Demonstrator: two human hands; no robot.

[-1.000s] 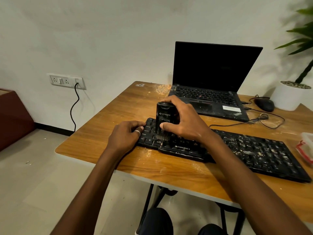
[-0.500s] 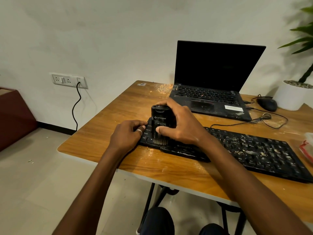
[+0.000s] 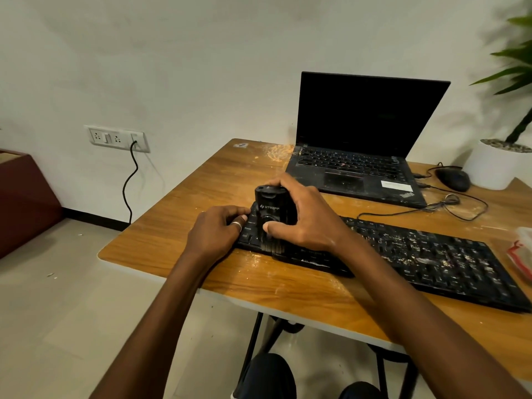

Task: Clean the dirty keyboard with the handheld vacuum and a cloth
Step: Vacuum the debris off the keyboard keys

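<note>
Right hand clamps the upright handheld vacuum, brush down on the left end of the keyboard; left hand, fingers curled, holds that end — hands nearly touching. Crumb-strewn, the keyboard lies along the near edge of the table — laptop behind, by the far edge.

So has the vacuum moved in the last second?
Yes, the handheld vacuum has slid left along the keyboard, nearer its left end.

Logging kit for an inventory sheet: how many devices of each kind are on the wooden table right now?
keyboard: 1
handheld vacuum: 1
laptop: 1
mouse: 1
Total: 4
</note>
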